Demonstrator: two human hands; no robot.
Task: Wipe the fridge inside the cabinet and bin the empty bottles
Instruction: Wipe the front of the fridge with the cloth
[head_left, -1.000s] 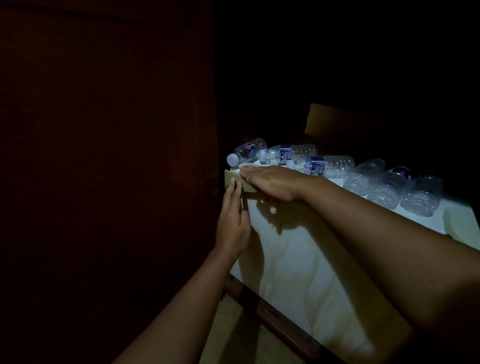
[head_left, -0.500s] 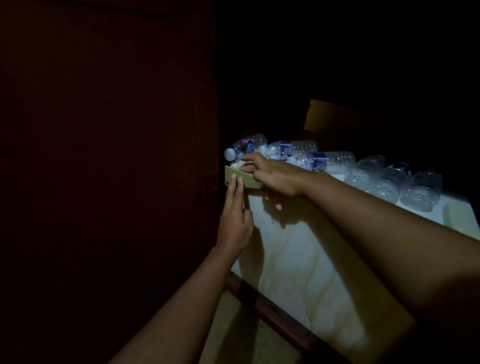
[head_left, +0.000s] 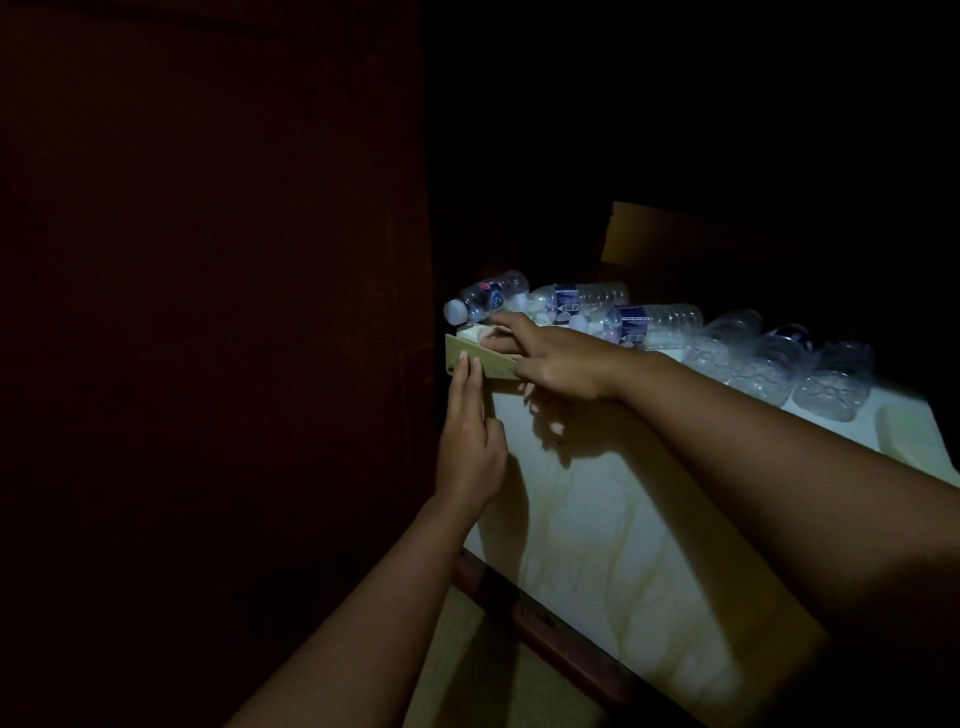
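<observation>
The white fridge (head_left: 597, 519) stands in a dark cabinet, with faint streaks on its front. Several empty clear plastic bottles lie on its top: a capped one (head_left: 491, 299) at the left corner, two blue-labelled ones (head_left: 576, 299) (head_left: 654, 322), and crumpled ones (head_left: 774, 364) to the right. My left hand (head_left: 470, 441) lies flat on the fridge's front left edge, fingertips on a pale green strip (head_left: 498, 366). My right hand (head_left: 556, 364) sits over the top left corner, fingers curled over that strip, index finger reaching toward the capped bottle. Something small and pale lies under its fingertips.
A dark wooden cabinet panel (head_left: 208, 312) fills the left side, close beside the fridge. A cardboard box (head_left: 654, 234) shows dimly behind the bottles. The fridge rests on a wooden base (head_left: 561, 644) above a pale floor (head_left: 467, 675). The surroundings are too dark to make out.
My right hand went from lying flat on the fridge top to curling its fingers over the front corner. My left hand stayed on the front edge.
</observation>
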